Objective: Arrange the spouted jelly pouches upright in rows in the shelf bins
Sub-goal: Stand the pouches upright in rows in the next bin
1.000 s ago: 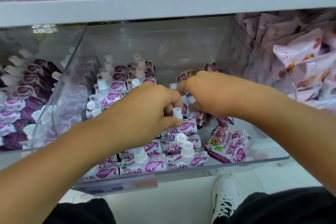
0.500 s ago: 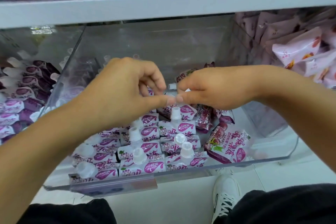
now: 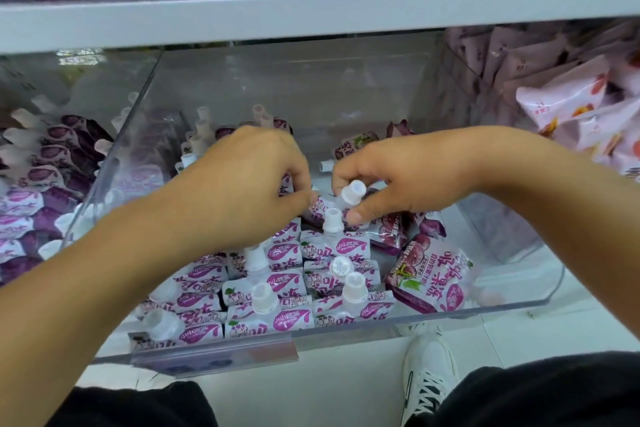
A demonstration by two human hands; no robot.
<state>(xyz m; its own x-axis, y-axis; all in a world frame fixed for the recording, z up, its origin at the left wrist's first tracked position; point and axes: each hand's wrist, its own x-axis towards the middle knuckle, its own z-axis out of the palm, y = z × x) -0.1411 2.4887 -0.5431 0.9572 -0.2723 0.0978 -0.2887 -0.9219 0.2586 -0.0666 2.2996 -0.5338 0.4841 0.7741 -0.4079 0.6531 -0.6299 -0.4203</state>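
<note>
A clear plastic bin (image 3: 381, 321) on the middle shelf holds purple-and-white spouted jelly pouches (image 3: 287, 315) standing in rows at its left and front. My right hand (image 3: 391, 173) pinches the white-capped spout of one pouch (image 3: 351, 196) near the bin's middle. My left hand (image 3: 249, 184) is curled beside it, fingertips down among the pouches; what they grip is hidden. A loose pouch (image 3: 433, 276) lies flat at the bin's right front. More pouches (image 3: 353, 146) lie jumbled behind my hands.
The neighbouring bin on the left (image 3: 34, 163) holds darker purple spouted pouches. Pink snack bags (image 3: 571, 94) fill the bin on the right. The upper shelf (image 3: 311, 14) overhangs with purple packets. My white shoe (image 3: 427, 371) stands on the floor below.
Both hands have dropped slightly into the bin. My right hand now holds a pouch by its spout, tilted upward. The left hand has moved lower among the rows.
</note>
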